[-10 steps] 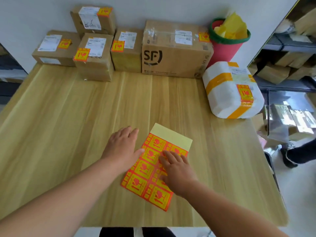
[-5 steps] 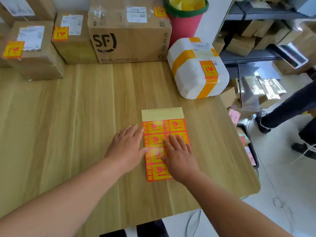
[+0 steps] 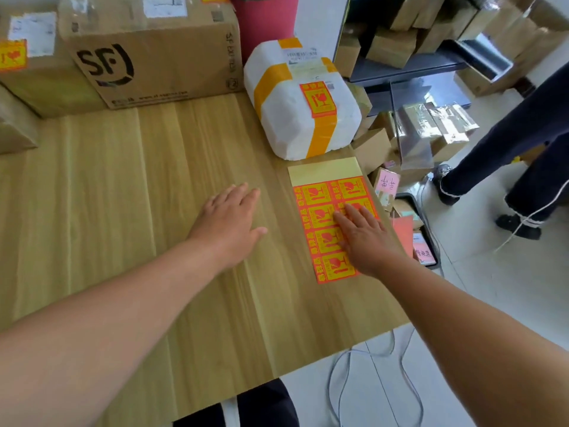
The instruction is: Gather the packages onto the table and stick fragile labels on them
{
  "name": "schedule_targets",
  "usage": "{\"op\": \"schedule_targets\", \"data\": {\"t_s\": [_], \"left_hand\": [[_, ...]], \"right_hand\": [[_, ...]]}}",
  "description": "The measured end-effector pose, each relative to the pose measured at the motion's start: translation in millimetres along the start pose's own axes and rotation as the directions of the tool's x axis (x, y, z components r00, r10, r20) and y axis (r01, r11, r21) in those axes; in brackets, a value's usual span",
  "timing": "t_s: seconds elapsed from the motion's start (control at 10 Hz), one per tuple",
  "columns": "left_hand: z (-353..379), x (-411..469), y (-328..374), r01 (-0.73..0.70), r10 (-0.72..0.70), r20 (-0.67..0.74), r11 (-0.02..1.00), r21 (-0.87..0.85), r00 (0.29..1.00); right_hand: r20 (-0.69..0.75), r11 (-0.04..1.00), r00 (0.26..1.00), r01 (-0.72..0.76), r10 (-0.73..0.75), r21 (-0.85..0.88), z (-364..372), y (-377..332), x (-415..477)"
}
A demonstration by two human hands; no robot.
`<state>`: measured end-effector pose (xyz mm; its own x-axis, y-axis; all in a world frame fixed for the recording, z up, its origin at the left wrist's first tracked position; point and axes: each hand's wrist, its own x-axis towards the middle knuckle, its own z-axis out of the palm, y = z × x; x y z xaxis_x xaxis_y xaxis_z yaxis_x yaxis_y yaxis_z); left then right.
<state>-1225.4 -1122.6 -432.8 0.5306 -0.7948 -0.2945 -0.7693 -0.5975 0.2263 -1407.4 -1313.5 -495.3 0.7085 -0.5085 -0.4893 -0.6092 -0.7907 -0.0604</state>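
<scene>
The right hand [image 3: 368,238] lay flat on the label sheet [image 3: 320,218], fingers straight and spread a little, pressing its right half and gripping nothing. The left hand [image 3: 229,223] was also open, palm down, fingers straight and close together, over bare wood to the left of the sheet and apart from it; whether it touched the top could not be told.

The sheet lay at the right edge of the table [image 3: 123,211], orange-and-yellow fragile labels in two columns, with a bare pale-yellow strip [image 3: 323,174] at its far end. Just beyond that strip sat a white parcel [image 3: 286,124], banded with orange tape and carrying a fragile label [image 3: 318,98] on top. Left of it, along the far side, stood a large SF box [image 3: 154,57], and beside that another box [image 3: 34,81] with a label [image 3: 12,55]. A red bin [image 3: 264,23] rose behind the parcel, by the wall.

The table top was light wood grain. Off its right edge, more cardboard boxes filled a dark shelf [image 3: 415,66] and lay on the floor below. Another person's legs [image 3: 508,155] in dark trousers stood on the pale tiles, and a grey cable [image 3: 354,380] looped on the floor near the table's front corner.
</scene>
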Motion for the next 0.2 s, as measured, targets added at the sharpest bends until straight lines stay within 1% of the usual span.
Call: {"op": "schedule_targets", "data": {"t_s": [0.1, 0.2], "left_hand": [[-3, 4, 3, -0.023, 0.024, -0.025, 1.000, 0.020, 0.999], [-5, 1, 1, -0.026, 0.027, -0.014, 0.999, 0.047, 1.000]], "right_hand": [[-0.048, 0.999, 0.998, -0.030, 0.032, 0.041, -2, -10, -1], [-0.100, 0.996, 0.994, -0.030, 0.039, 0.085, -8, -24, -1]]}}
